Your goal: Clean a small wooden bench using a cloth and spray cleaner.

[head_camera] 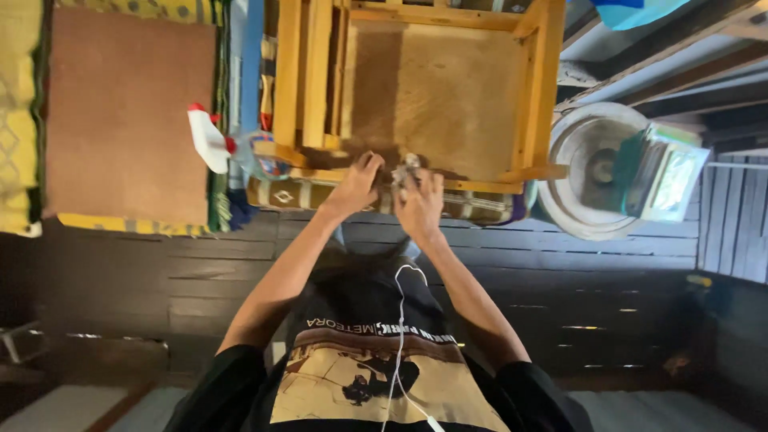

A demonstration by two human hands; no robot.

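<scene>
A bare wooden chair frame (532, 96) with a brown board seat stands in front of me. My left hand (356, 186) rests with curled fingers on its front rail (480, 182). Just to the right, my right hand (420, 206) grips a small crumpled grey cloth (409, 166) pressed against the same rail. The two hands nearly touch. A white cable hangs down over my black printed shirt (376, 352).
A spray bottle (210, 140) with a white and red head stands left of the chair. A brown cushion (120, 112) lies further left on patterned fabric. A round white fan (588, 172) and a stack of packets (668, 172) sit to the right, on a dark plank floor (600, 280).
</scene>
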